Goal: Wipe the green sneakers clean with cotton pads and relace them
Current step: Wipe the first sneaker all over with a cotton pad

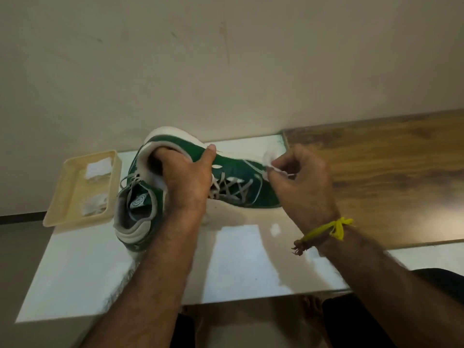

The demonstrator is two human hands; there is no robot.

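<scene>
Left hand (187,177) clamped on a green sneaker (226,169), fingers tucked inside the opening, thumb over the upper, shoe lifted and tipped on its side above the glossy white surface (238,259). Right hand (298,182) pinching a white cotton pad (270,158) against the toe end. Second green sneaker (136,212) upright on the surface, just beside a cream tray (56,217) holding more pads (99,168).

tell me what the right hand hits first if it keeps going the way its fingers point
Probably the held sneaker: the right hand pinches a cotton pad at its toe, fingers pointing left into it. Depth is hard to judge.
</scene>
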